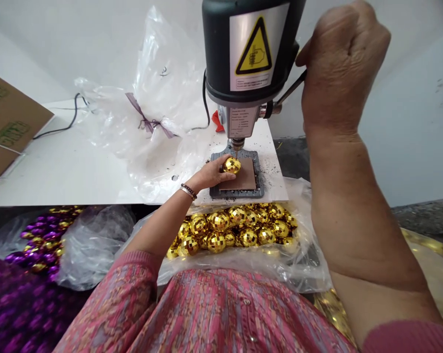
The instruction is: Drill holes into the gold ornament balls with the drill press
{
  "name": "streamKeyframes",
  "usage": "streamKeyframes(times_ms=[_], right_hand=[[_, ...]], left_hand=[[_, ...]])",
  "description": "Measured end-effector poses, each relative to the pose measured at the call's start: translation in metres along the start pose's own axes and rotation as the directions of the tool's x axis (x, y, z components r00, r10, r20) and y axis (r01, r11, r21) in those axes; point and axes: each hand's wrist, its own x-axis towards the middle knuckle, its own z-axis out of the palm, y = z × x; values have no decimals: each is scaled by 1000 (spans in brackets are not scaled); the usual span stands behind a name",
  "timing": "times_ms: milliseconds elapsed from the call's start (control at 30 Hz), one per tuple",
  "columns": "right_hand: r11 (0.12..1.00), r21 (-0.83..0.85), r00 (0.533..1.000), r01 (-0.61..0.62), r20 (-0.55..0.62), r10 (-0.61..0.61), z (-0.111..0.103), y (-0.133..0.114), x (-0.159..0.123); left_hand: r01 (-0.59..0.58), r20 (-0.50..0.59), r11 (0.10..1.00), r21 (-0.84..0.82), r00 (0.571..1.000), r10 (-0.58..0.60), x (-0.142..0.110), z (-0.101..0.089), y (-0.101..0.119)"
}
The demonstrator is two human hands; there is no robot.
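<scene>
A: Take it from the top: what fills the frame?
B: A white counter (78,184) runs from nine o'clock to the centre, with a black drill press (216,54) towering at twelve.

A: And the containers?
B: At six o'clock, a clear plastic bag (304,267) lies open beside the counter's near edge, heaped with mirrored gold balls (216,242). At ten, a tied clear sack (107,132) sprawls on the counter, its contents hard to tell. A cardboard box (26,110) stands between nine and ten, its inside unseen. At eight, crumpled plastic (92,245) lies beside purple and gold balls (48,245).

A: The hands?
B: At two o'clock, the right hand (342,63) has its grip closed around the press's lever (293,89). Near the centre, the left hand (209,175) has its grip clamped on one gold ball (232,165), over a brown board (245,179) on the metal base.

A: So which stage is this?
B: Apparently the lining-up or drilling stage: the ball sits directly at the bit (236,154), though contact cannot be confirmed. Any pull on the lever would call for a steady ball and fingertips clear of the bit. Smallest of all, dark shavings (267,172) fleck the counter.
</scene>
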Motion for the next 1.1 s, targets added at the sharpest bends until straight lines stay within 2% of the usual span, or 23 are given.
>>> streamKeyframes(times_ms=[167,333,567,700,833,933,1100], right_hand=[[1000,19,1000,-20,-8,21,0,-2,-1],[1000,25,1000,-17,-11,17,1,-5,-1],[999,3,999,-35,13,35,0,-5,-1],[999,-17,999,-43,13,43,-1,-7,-4],[997,-28,998,-68,3,69,1,-7,-2],[1000,17,1000,-10,2,10,3,-1,1],[986,111,991,127,-52,-122,5,17,-10]], left_hand=[[-71,-24,997,-33,997,70,-3,3,-3],[-38,-98,986,-163,995,23,6,7,-12],[-89,-18,957,-275,996,88,12,0,-16],[-73,-36,972,-225,997,66,9,3,-10],[4,-71,994,-108,997,-11,9,9,0],[51,-87,995,-84,994,-59,11,13,6],[77,-61,982,-170,994,-88,11,16,4]])
